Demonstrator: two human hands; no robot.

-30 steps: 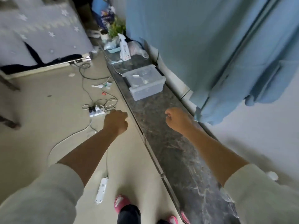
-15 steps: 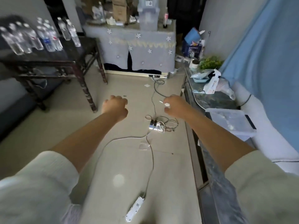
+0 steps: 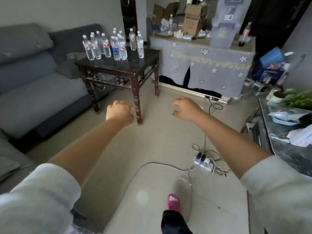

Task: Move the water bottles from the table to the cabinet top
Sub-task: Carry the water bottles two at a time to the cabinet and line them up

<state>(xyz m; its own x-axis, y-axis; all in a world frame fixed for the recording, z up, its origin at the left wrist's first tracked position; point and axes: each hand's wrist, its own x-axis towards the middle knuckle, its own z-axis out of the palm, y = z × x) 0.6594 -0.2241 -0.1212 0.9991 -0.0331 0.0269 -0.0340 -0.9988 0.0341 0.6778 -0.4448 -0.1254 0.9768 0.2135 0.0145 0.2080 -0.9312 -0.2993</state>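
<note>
Several clear water bottles (image 3: pixel 114 46) with white caps stand upright on a small dark wooden table (image 3: pixel 145 59) ahead and to the left. My left hand (image 3: pixel 119 112) hangs in the air in front of the table's near leg, curled into a fist and holding nothing. To its right, above the floor, my right hand (image 3: pixel 185 108) has loosely curled fingers and is also empty. Both hands are well short of the bottles. A marble-topped low cabinet (image 3: pixel 290 149) runs along the right edge.
A grey sofa (image 3: pixel 33 92) fills the left side. A cloth-covered cabinet (image 3: pixel 202 65) with boxes and one bottle stands at the back. A power strip (image 3: pixel 202 160) and cables lie on the floor. A plant (image 3: pixel 297 98) and bags sit on the marble top.
The view has swung left from the marble cabinet top to the room, and the table with bottles is now closer ahead. Both hands stayed empty; the right fingers loosened.
</note>
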